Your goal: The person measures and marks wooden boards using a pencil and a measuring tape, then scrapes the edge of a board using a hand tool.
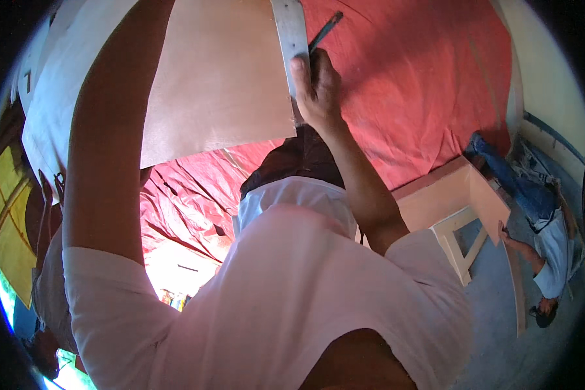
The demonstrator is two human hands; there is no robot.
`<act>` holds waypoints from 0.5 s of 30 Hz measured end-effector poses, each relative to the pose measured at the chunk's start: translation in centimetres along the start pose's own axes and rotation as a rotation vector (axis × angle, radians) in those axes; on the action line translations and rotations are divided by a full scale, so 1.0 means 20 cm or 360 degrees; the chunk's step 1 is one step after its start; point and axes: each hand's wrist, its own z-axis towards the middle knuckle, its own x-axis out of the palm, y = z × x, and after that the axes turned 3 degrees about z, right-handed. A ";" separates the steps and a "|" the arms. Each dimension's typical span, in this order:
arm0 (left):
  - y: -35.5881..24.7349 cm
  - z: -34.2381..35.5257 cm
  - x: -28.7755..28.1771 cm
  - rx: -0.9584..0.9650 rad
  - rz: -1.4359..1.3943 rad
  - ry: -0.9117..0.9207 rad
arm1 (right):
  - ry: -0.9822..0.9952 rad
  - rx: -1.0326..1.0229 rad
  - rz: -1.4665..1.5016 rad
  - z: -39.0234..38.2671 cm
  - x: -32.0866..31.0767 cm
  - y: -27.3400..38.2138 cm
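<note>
A large tan sheet [221,84] spreads out in front of me, its near edge above my lap. Along its right edge lies a pale flat strip [292,32], straight like a ruler. My right hand [320,94] is closed at the strip's near end, thumb resting on its face. A slim dark tool [325,31] sticks up out of this hand; whether it is a pencil or a blade I cannot tell. My left arm [107,130] reaches forward over the sheet's left side, and its hand is beyond the top of the view.
Red sheeting [422,78] covers the surface under and right of the tan sheet. A pinkish box-like piece [445,188] and a cream frame [461,244] stand at right, where another person [551,253] touches the piece. A second person [52,279] is partly visible at left.
</note>
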 end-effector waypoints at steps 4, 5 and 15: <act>0.04 0.02 -0.04 -0.0015 0.0052 0.0026 | -0.0156 0.0079 -0.0243 -0.34 -0.01 0.06; 0.06 0.02 -0.03 -0.0017 0.0044 -0.0049 | -0.0194 0.0197 -0.0117 -0.35 -0.06 0.26; -0.05 0.03 -0.05 0.0008 -0.0099 -0.0208 | -0.0074 -0.0307 -0.0266 -0.43 -0.01 -0.21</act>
